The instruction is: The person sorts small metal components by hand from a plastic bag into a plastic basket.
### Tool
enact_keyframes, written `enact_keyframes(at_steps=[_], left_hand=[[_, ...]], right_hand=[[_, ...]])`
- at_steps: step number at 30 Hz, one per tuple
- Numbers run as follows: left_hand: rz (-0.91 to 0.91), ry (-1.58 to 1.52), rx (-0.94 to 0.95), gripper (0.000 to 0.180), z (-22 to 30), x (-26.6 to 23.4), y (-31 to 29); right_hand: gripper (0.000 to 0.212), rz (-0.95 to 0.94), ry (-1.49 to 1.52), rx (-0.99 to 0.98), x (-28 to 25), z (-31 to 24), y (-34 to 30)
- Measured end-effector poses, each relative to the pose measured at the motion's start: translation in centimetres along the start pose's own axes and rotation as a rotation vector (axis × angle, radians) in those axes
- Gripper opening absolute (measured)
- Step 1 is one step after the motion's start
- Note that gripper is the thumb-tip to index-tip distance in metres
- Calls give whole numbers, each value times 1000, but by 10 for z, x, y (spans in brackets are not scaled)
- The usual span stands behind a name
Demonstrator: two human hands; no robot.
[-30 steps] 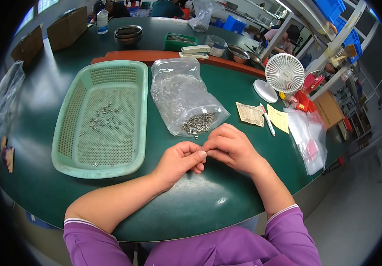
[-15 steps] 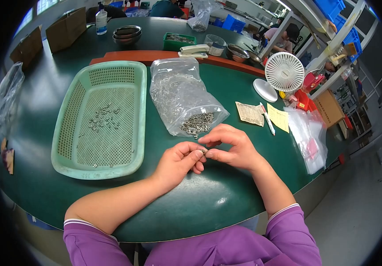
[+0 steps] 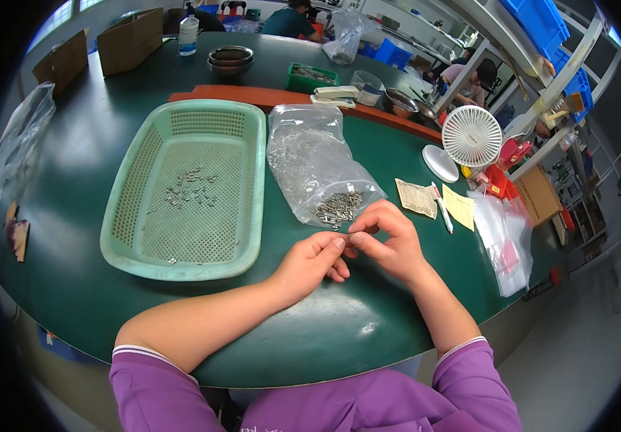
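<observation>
My left hand (image 3: 316, 261) is closed, thumb pressed against its fingers, in front of the clear plastic bag. My right hand (image 3: 393, 243) meets it from the right, its thumb and forefinger pinched together at the left fingertips. Whatever lies between the fingertips is too small to make out. Just beyond them, small metal cylindrical parts (image 3: 339, 207) fill the mouth of the clear bag (image 3: 309, 147). To the left sits a pale green perforated plastic basket (image 3: 255, 209). Loose small metal pieces (image 3: 189, 193) are scattered on its floor, mostly around the middle.
A small white fan (image 3: 471, 137), paper slips (image 3: 416, 196), a pen (image 3: 443, 209) and flat plastic bags (image 3: 501, 245) lie to the right. Behind a red-brown ledge (image 3: 231, 92) stand metal bowls (image 3: 230, 59) and a green tray (image 3: 312, 76). People sit farther back.
The whole view has shifted, so the table's things appear farther right. My right thumb and forefinger have come closer together at the left fingertips.
</observation>
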State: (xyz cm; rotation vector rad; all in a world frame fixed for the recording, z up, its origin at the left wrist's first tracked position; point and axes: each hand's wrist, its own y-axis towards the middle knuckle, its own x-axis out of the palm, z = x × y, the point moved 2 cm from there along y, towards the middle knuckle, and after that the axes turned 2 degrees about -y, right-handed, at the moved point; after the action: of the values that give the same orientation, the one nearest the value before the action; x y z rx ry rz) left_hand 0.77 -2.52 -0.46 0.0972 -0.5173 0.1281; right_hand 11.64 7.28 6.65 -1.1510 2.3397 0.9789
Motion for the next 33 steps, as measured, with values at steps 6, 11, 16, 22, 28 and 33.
enact_keyframes(at_steps=[6, 11, 16, 22, 28, 33], left_hand=[[-100, 189, -32, 28, 2, 4, -1], [-111, 231, -48, 19, 2, 8, -6], [-272, 556, 54, 16, 0, 11, -10], [-282, 582, 70, 14, 0, 13, -9], [-270, 561, 11, 14, 4, 14, -10], [-266, 558, 9, 14, 0, 13, -10]], right_hand=[[12, -85, -90, -216, 27, -48, 49], [18, 15, -60, -236, 33, -74, 83], [14, -41, -288, -15, -4, -23, 51], [15, -87, -442, 131, 10, 29, 2], [11, -54, -561, 6, 19, 32, 6], [11, -52, -573, 25, 19, 34, 8]])
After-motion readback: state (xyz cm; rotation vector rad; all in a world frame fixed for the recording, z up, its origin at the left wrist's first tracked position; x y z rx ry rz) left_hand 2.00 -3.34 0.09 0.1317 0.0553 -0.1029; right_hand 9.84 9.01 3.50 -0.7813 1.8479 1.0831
